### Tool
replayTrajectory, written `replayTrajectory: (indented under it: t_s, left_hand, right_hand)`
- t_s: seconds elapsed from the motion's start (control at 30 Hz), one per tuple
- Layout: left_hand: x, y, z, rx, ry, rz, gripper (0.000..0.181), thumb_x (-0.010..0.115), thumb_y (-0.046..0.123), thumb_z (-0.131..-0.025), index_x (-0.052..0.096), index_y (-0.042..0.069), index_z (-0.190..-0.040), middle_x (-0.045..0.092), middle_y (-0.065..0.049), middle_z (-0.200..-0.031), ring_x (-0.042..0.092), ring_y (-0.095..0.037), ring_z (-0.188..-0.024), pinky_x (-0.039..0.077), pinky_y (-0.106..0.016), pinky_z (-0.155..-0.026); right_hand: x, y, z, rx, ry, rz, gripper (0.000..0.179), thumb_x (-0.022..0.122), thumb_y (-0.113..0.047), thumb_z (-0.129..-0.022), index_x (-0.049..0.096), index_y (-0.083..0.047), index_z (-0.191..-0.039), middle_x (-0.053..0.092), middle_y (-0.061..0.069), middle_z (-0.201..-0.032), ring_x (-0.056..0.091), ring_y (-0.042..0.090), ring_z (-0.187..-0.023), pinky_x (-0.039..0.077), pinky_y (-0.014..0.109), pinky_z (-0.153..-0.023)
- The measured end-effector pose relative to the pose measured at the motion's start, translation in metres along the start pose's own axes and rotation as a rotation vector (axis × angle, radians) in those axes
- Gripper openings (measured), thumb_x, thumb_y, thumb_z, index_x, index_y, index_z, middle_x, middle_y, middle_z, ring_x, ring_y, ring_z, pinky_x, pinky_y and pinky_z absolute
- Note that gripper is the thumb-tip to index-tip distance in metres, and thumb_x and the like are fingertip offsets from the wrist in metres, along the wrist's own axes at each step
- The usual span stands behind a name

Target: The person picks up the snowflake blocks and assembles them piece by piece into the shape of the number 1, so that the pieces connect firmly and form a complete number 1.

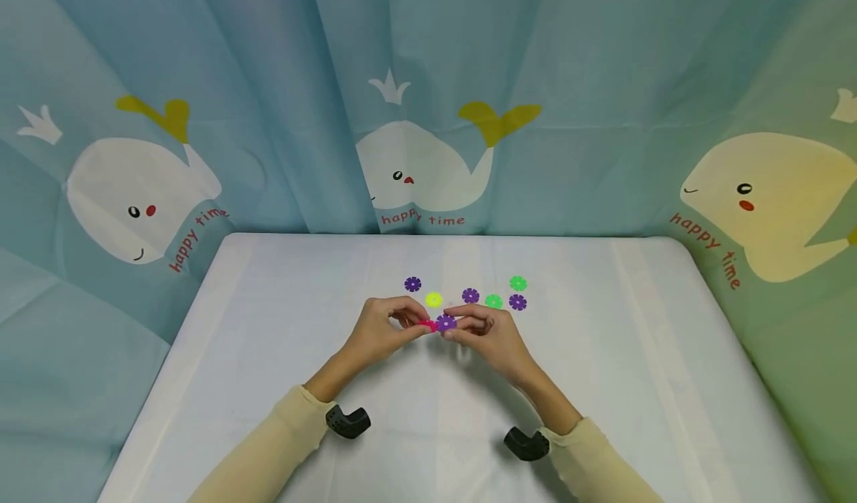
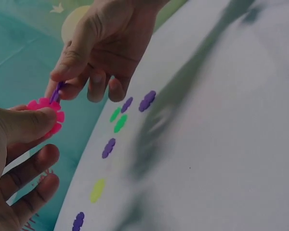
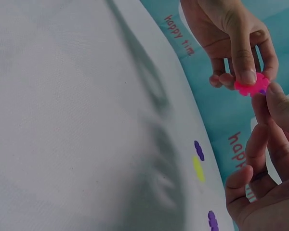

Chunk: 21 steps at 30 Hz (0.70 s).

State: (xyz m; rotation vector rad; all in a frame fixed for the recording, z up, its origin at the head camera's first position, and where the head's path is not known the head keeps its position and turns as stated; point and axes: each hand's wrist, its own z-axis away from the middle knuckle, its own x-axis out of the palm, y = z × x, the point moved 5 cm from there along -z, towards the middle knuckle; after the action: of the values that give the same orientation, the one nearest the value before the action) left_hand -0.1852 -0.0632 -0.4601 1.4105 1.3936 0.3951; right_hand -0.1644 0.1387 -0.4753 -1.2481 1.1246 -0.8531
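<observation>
Between finger and thumb, my left hand (image 1: 380, 332) pinches a pink notched snowflake disc (image 2: 59, 117). A purple snowflake disc (image 1: 445, 323) is pinched by my right hand (image 1: 494, 337) and faces up toward the head camera. The two discs meet edge to edge, held above the table and set at an angle to each other. In the left wrist view the purple disc appears edge-on at the pink rim. Fingers hide most of the purple disc in the right wrist view, where only a small bit (image 3: 262, 91) shows.
Beyond the hands, on the white table (image 1: 268, 414), lie a yellow disc (image 1: 434, 300), a dark purple disc (image 1: 413, 284) at the left, and several purple and green discs (image 1: 518, 283) toward the right. A blue-green whale curtain (image 1: 281, 116) hangs behind the table.
</observation>
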Motion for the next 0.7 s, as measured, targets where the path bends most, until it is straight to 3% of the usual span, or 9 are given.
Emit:
replayTrajectory:
  t_s: [0.2,0.47,0.7]
  left_hand:
    - [0.0009,0.0007,0.0006,-0.014,-0.001,-0.006,0.011,0.087,0.013,-0.084,0.078,0.013,-0.090,0.074,0.007,-0.080,0.067,-0.008,-0.071,0.057,-0.032,-0.069]
    - [0.0028,0.0033,0.0004,-0.011,-0.005,-0.043,0.011,0.087,0.013,-0.083,0.078,0.012,-0.088,0.074,0.009,-0.079,0.066,-0.004,-0.072,0.058,-0.036,-0.071]
    - [0.0051,0.0051,0.0000,-0.027,-0.016,-0.043,0.009,0.088,0.011,-0.083,0.079,0.013,-0.086,0.074,0.008,-0.078,0.067,-0.005,-0.073,0.057,-0.043,-0.073]
  right_hand:
    - [0.0030,-0.0001,-0.0006,-0.032,-0.016,-0.066,0.030,0.081,-0.003,-0.088,0.070,0.000,-0.116,0.075,0.020,-0.094,0.068,0.013,-0.076,0.050,0.022,-0.065]
    - [0.0003,0.0004,0.0025,-0.033,-0.051,-0.075,0.029,0.078,-0.002,-0.090,0.070,0.001,-0.117,0.075,0.019,-0.095,0.066,0.011,-0.076,0.048,0.022,-0.065]
    - [0.0019,0.0037,0.0044,-0.027,-0.025,-0.118,0.026,0.079,0.002,-0.087,0.068,0.007,-0.110,0.075,0.021,-0.092,0.070,0.013,-0.078,0.050,0.022,-0.068]
